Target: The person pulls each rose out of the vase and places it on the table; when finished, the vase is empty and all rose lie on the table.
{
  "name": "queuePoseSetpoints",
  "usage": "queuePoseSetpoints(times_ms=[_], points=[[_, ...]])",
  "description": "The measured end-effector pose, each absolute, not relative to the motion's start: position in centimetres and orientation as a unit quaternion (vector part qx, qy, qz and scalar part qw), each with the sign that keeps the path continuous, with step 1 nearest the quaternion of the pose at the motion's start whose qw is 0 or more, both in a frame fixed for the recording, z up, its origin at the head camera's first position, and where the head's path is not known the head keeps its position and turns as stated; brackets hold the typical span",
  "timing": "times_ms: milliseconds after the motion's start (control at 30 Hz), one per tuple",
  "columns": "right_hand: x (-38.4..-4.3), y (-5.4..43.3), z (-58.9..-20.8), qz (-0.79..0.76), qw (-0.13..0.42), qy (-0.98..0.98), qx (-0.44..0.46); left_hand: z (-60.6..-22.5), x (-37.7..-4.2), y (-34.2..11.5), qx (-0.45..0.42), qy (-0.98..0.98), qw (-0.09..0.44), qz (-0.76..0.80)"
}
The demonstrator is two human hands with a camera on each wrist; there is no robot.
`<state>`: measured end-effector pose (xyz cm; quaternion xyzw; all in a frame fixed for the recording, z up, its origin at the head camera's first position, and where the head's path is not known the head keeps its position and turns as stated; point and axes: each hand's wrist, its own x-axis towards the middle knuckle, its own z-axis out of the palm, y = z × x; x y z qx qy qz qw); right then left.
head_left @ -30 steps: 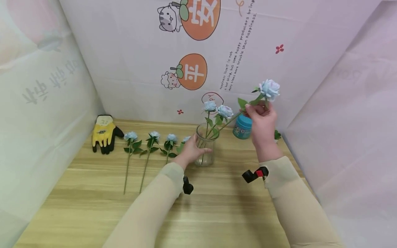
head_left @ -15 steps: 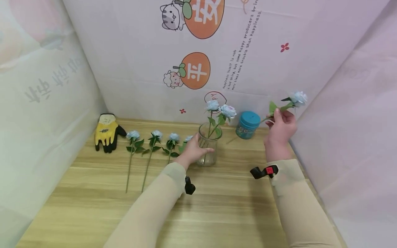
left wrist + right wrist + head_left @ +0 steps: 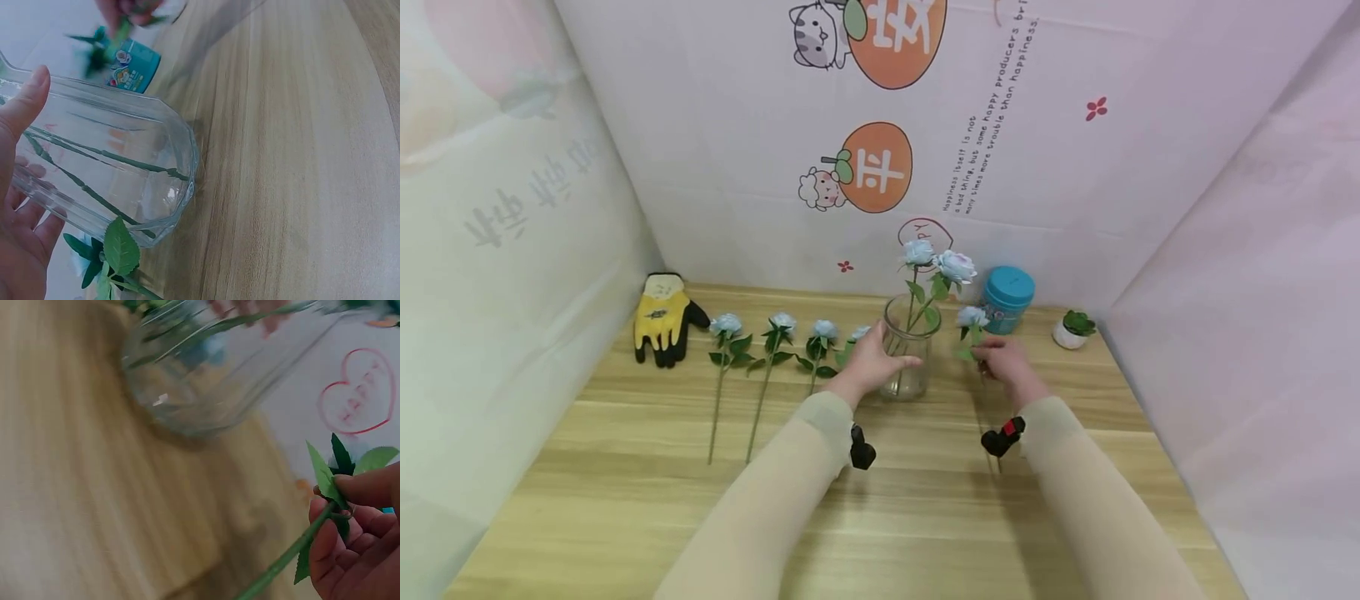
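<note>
Closely pinched by the right hand (image 3: 1002,360), one flower (image 3: 972,317) is right of the frame's centre, and it seems best that this pinch is light while the left hand (image 3: 870,365), curved around the vase (image 3: 917,346), holds it steady.

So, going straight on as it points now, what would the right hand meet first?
Beyond the blue rose it pinches, the right hand would probably meet the glass vase first, though the head view leaves depth unclear.
</note>
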<state>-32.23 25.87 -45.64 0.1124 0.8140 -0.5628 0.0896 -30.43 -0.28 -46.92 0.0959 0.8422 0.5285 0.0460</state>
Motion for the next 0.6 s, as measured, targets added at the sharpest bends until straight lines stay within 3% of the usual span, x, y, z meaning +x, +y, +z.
queuePoseSetpoints(times_ms=[233,600], points=[[-32.1,24.8,-48.6,-0.517,0.120,0.840,0.115,-46.9,-30.4,-0.3,0.094,0.843,0.051,0.527],[-31.7,24.0,-48.7,-0.549,0.140,0.816,0.116,-46.9,-30.4,-0.5,0.092,0.847,0.057,0.520]])
